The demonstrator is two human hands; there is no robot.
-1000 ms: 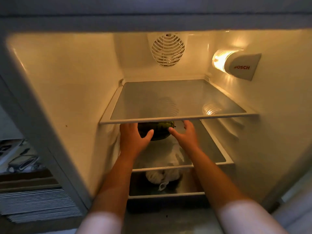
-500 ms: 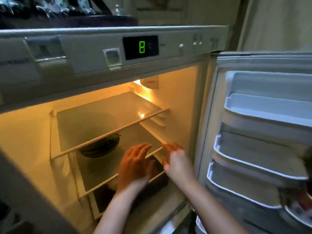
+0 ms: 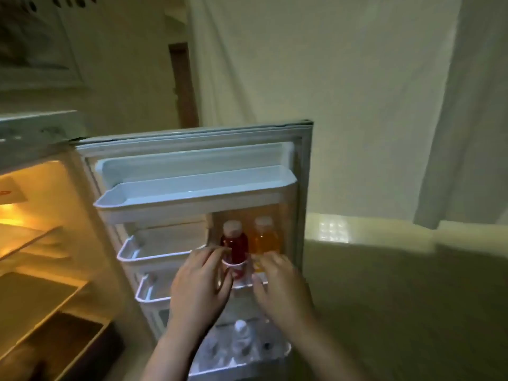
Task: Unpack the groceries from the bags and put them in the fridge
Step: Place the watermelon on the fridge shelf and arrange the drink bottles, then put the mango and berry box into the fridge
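The fridge door (image 3: 302, 171) stands wide open, facing me. A red drink bottle (image 3: 233, 243) and an orange drink bottle (image 3: 265, 240) stand side by side, upright, in a rack on its right half. My left hand (image 3: 200, 284) hovers just in front of the red bottle with fingers loosely curled and nothing in it. Below the orange bottle, my right hand (image 3: 280, 290) is also empty, fingers apart. Whether the fingertips touch the bottles is blurred. A clear bottle (image 3: 241, 339) sits in the bottom door rack (image 3: 275, 350).
The lit fridge interior (image 3: 33, 193) with its glass shelves (image 3: 27, 243) is at the left edge. The top door rack (image 3: 192, 188) and two small left racks (image 3: 154, 254) hold nothing I can see. A pale curtain (image 3: 384, 105) and dim floor (image 3: 412, 298) lie right.
My view has swung right from the fridge interior to the door. Both hands left the inner shelves and the dark round item there and now sit by the bottles in the door.
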